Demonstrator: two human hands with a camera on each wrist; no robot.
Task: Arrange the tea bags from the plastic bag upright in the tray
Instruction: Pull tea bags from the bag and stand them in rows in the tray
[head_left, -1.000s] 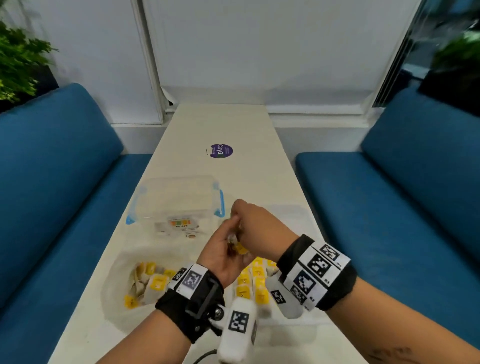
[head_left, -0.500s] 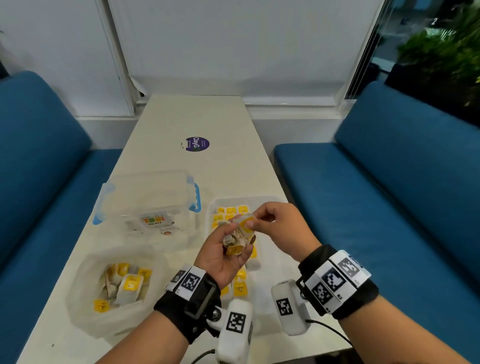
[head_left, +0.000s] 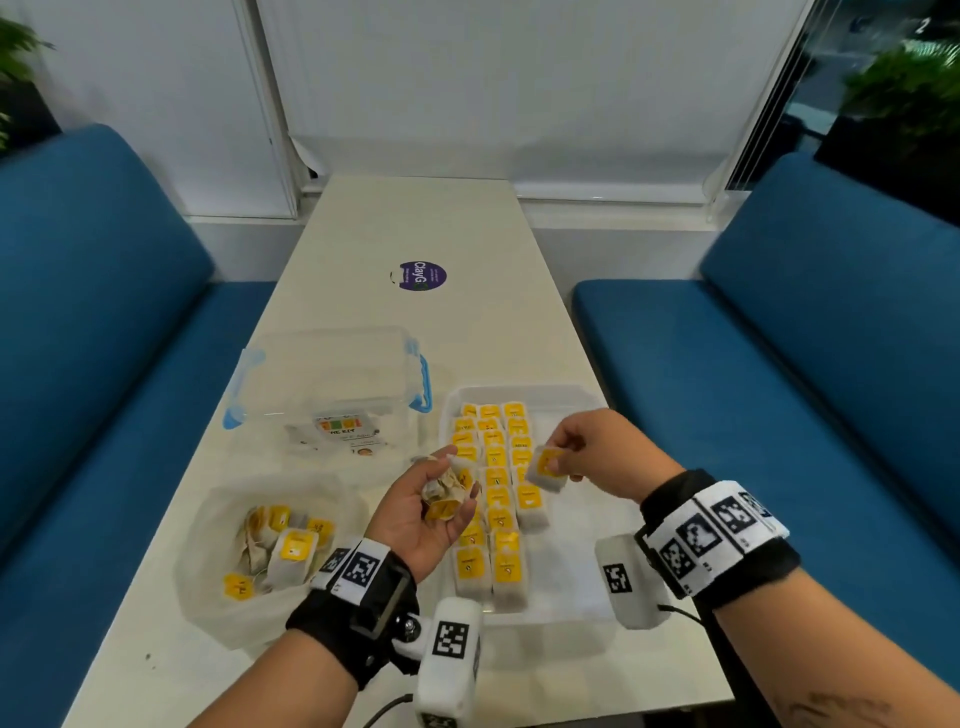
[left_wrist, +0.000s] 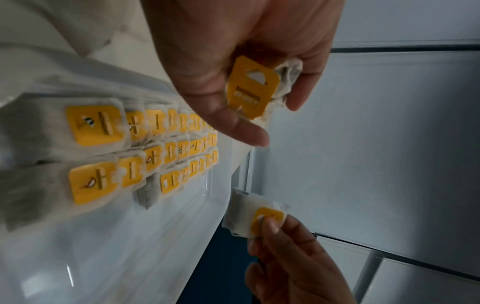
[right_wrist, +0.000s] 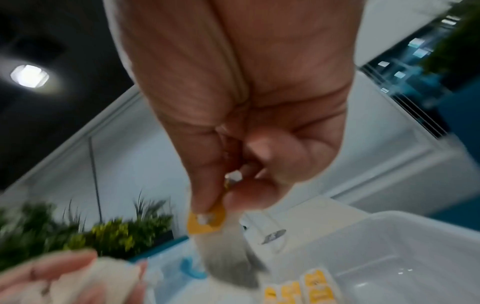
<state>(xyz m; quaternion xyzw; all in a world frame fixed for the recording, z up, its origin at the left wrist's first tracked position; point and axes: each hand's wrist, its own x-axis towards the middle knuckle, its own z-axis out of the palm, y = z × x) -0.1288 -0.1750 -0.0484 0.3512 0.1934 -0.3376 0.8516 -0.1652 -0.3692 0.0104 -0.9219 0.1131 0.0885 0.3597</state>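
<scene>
Head view: the right hand (head_left: 592, 449) pinches a single tea bag (head_left: 545, 467) by its yellow tag between thumb and fingertip (the pouch hangs below the grip), over the clear tray (head_left: 582, 597). Left of that grip, the left hand (head_left: 423, 512), palm up with fingers curled, cups a crumpled clump of tea bags (head_left: 444, 493). Beneath both grips, rows of tea bags (head_left: 498, 499) stand in the tray. Further left on the white tabletop (head_left: 415, 218) lie the plastic bag (head_left: 218, 587) with more tea bags and a clear box (head_left: 327, 379) with blue clips. Blue benches (head_left: 831, 338) flank the tabletop.
</scene>
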